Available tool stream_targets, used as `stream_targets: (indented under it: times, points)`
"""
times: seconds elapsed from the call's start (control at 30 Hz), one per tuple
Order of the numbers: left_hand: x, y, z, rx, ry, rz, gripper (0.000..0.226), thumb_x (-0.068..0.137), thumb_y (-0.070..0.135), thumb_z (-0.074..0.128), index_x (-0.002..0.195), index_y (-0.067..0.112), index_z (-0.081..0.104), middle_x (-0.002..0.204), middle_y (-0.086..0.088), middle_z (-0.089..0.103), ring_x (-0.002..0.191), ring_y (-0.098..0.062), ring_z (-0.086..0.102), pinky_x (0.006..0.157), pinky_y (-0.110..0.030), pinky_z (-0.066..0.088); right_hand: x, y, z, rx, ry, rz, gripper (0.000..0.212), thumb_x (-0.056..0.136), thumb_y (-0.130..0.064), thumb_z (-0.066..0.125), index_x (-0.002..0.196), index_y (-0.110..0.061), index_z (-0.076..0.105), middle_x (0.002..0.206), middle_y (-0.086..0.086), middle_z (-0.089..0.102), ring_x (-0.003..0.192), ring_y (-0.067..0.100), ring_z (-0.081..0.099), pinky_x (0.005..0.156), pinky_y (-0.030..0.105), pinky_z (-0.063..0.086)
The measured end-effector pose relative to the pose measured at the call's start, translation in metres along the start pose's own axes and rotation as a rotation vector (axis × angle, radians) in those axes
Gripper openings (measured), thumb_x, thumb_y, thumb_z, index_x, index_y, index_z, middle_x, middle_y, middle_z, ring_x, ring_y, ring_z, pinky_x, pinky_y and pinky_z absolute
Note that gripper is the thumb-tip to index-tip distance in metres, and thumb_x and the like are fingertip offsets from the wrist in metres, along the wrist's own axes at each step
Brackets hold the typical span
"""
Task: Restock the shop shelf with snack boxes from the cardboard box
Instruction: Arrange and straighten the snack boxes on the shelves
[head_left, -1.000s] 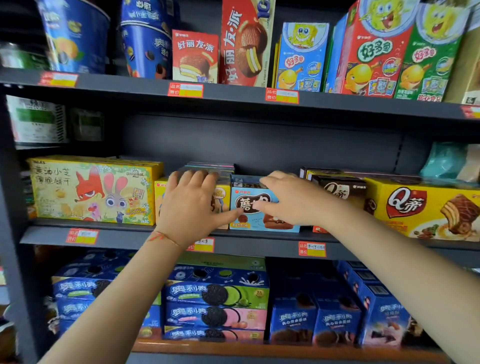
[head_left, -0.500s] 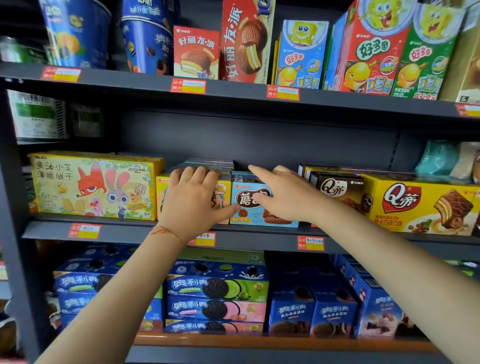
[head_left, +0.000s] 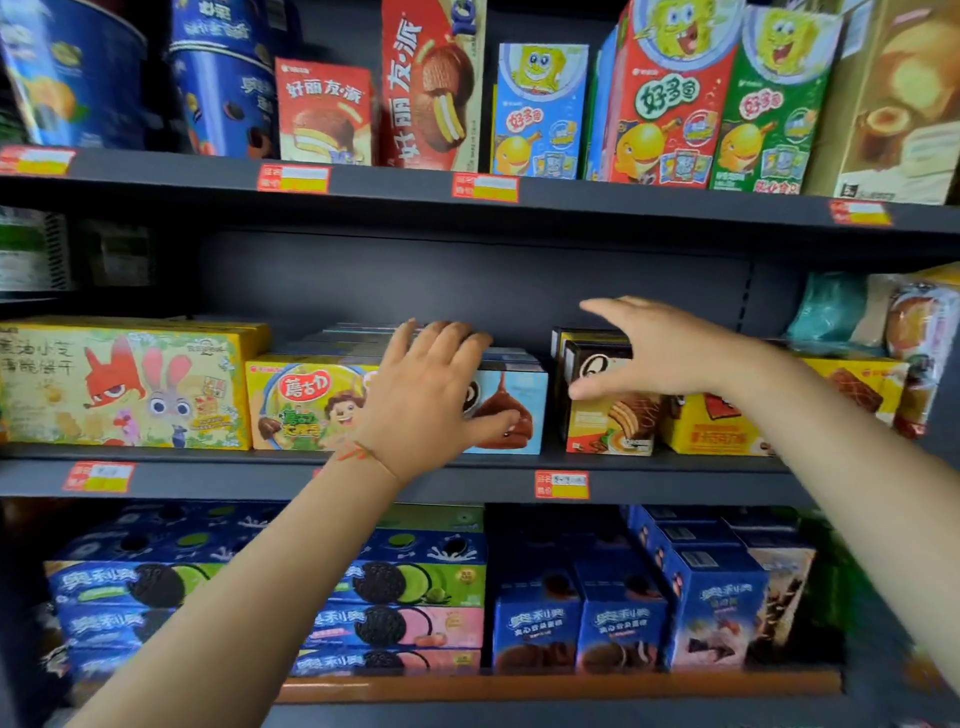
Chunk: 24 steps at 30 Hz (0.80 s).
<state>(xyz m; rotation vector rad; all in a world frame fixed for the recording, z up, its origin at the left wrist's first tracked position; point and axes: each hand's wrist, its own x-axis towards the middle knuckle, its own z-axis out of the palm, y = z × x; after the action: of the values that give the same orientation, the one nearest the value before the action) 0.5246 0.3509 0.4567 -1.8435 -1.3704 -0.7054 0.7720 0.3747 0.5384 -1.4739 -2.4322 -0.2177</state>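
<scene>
Head view: the light blue snack box (head_left: 511, 410) on the middle shelf (head_left: 415, 475) is pressed by the left hand (head_left: 431, 400), fingers straight over its top. Nothing is held by the right hand (head_left: 657, 351), spread before two stacked dark boxes (head_left: 597, 364). Three price tags are counted below.

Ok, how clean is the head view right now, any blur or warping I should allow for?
Head view: the middle is fairly sharp, with the left hand on the light blue box and the right hand both clear; the edges smear, most on the blue tubs at top left; the wide lens bows the top shelf edge; lighting is even, no glare.
</scene>
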Motion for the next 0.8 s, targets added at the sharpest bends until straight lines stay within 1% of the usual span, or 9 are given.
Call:
stream_targets:
  times: [0.1, 0.2, 0.23, 0.3, 0.37, 0.5, 0.67, 0.73, 0.8]
  points:
    - [0.019, 0.024, 0.003, 0.013, -0.109, -0.008, 0.094, 0.074, 0.083, 0.033, 0.130, 0.013, 0.060, 0.130, -0.008, 0.062, 0.122, -0.030, 0.056, 0.111, -0.048, 0.034, 0.004, 0.024, -0.005, -0.064, -0.115, 0.019, 0.133, 0.050, -0.086, 0.060, 0.158, -0.029, 0.010, 0.166, -0.004, 0.012, 0.151, 0.019, 0.016, 0.121, 0.038, 0.021]
    - [0.030, 0.038, 0.004, 0.040, -0.203, -0.063, 0.102, 0.070, 0.089, 0.028, 0.136, 0.016, 0.054, 0.137, -0.006, 0.059, 0.128, -0.027, 0.052, 0.111, -0.042, 0.034, 0.016, 0.035, -0.008, -0.104, -0.205, 0.003, 0.134, 0.049, -0.088, 0.059, 0.158, -0.025, 0.012, 0.165, -0.003, 0.017, 0.149, 0.019, 0.023, 0.119, 0.038, 0.027]
    - [0.031, 0.040, 0.005, 0.048, -0.220, -0.081, 0.099, 0.072, 0.090, 0.034, 0.136, 0.018, 0.054, 0.137, -0.004, 0.059, 0.129, -0.025, 0.052, 0.110, -0.040, 0.035, 0.019, 0.038, -0.008, -0.106, -0.228, -0.014, 0.127, 0.053, -0.086, 0.062, 0.156, -0.024, 0.019, 0.162, -0.003, 0.025, 0.145, 0.019, 0.032, 0.115, 0.037, 0.033]
    - [0.029, 0.043, 0.007, 0.030, -0.206, -0.111, 0.089, 0.074, 0.086, 0.045, 0.133, 0.021, 0.057, 0.132, -0.003, 0.063, 0.125, -0.025, 0.056, 0.104, -0.037, 0.040, 0.029, 0.044, -0.006, -0.081, -0.259, -0.057, 0.095, 0.063, -0.078, 0.068, 0.139, -0.027, 0.042, 0.145, -0.007, 0.049, 0.123, 0.015, 0.053, 0.099, 0.032, 0.045]
    - [0.028, 0.043, 0.009, 0.035, -0.182, -0.139, 0.091, 0.070, 0.089, 0.039, 0.128, 0.021, 0.061, 0.124, -0.002, 0.068, 0.117, -0.025, 0.061, 0.099, -0.037, 0.045, 0.033, 0.046, -0.002, -0.066, -0.285, -0.096, 0.080, 0.067, -0.076, 0.069, 0.128, -0.029, 0.047, 0.130, -0.014, 0.057, 0.110, 0.012, 0.059, 0.092, 0.030, 0.048]
    - [0.027, 0.044, 0.011, 0.054, -0.195, -0.151, 0.096, 0.066, 0.090, 0.033, 0.124, 0.020, 0.063, 0.120, -0.003, 0.070, 0.111, -0.026, 0.064, 0.097, -0.039, 0.047, 0.036, 0.051, 0.007, -0.035, -0.247, -0.182, 0.076, 0.068, -0.076, 0.069, 0.127, -0.033, 0.050, 0.125, -0.011, 0.063, 0.103, 0.011, 0.062, 0.093, 0.035, 0.051]
    - [0.026, 0.045, 0.007, 0.047, -0.224, -0.142, 0.100, 0.063, 0.092, 0.034, 0.128, 0.020, 0.060, 0.126, -0.004, 0.066, 0.116, -0.029, 0.061, 0.101, -0.042, 0.044, 0.031, 0.043, 0.005, -0.042, -0.207, -0.217, 0.088, 0.077, -0.070, 0.065, 0.146, -0.022, 0.038, 0.147, -0.001, 0.048, 0.128, 0.019, 0.051, 0.105, 0.037, 0.043]
    - [0.025, 0.045, 0.007, 0.053, -0.218, -0.133, 0.103, 0.062, 0.093, 0.033, 0.128, 0.019, 0.060, 0.126, -0.005, 0.066, 0.116, -0.029, 0.061, 0.100, -0.042, 0.045, 0.034, 0.035, 0.008, -0.049, -0.196, -0.220, 0.088, 0.074, -0.075, 0.063, 0.143, -0.024, 0.041, 0.143, 0.000, 0.049, 0.123, 0.019, 0.052, 0.103, 0.038, 0.045]
    - [0.025, 0.045, 0.005, 0.069, -0.237, -0.130, 0.107, 0.060, 0.095, 0.029, 0.131, 0.020, 0.057, 0.129, -0.003, 0.063, 0.119, -0.027, 0.057, 0.101, -0.041, 0.044, 0.039, 0.029, 0.013, -0.028, -0.177, -0.216, 0.084, 0.070, -0.081, 0.062, 0.133, -0.027, 0.047, 0.128, 0.000, 0.053, 0.110, 0.015, 0.056, 0.095, 0.038, 0.050]
